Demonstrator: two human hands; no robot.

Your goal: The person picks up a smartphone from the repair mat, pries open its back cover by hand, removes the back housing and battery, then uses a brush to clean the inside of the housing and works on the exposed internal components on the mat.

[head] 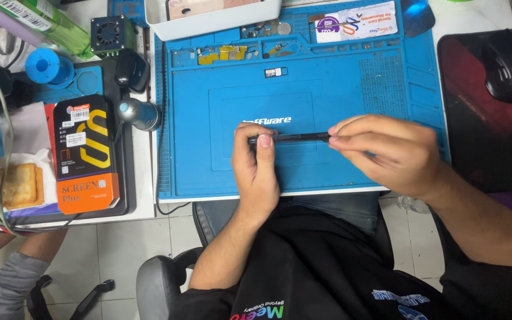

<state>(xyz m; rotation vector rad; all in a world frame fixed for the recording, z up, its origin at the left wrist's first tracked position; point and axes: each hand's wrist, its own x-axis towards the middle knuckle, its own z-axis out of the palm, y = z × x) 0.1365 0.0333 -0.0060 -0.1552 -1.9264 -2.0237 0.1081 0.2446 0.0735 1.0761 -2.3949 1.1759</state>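
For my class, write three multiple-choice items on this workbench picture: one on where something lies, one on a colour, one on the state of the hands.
1. Where does the orange and black box lie?
A. left of the mat
B. on the mat
C. on the floor

2. What colour is the work mat?
A. red
B. blue
C. grey

3. How is the thin black phone held?
A. by the left hand alone
B. by the right hand alone
C. edge-on, between both hands

Answers: 1 A, the box rests on a dark tray beside the mat's left edge. 2 B, the mat is blue all over. 3 C, each hand pinches one end of the phone above the mat.
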